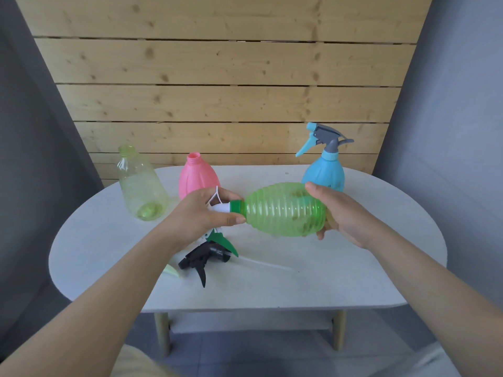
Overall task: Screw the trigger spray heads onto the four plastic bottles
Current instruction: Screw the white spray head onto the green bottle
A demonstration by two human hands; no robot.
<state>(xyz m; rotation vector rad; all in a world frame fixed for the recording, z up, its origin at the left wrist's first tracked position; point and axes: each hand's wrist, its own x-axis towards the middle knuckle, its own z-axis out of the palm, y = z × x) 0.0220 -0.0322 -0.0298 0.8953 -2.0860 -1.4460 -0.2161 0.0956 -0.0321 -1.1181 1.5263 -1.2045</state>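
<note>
Green ribbed bottle (285,210) held sideways — right hand (343,213) grasps base, left hand (201,213) grasps spray head (221,207).

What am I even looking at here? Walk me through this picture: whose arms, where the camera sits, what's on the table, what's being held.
There is no machine: these are a person's bare arms, filmed by a camera worn on their head, looking forward and down. The right hand grips the base of a ribbed green bottle held sideways above the white table. The left hand holds the green and white spray head at its neck. On the table stand a blue bottle with its head already on, an open pink bottle and an open clear yellowish bottle. A loose black spray head lies near the front.
</note>
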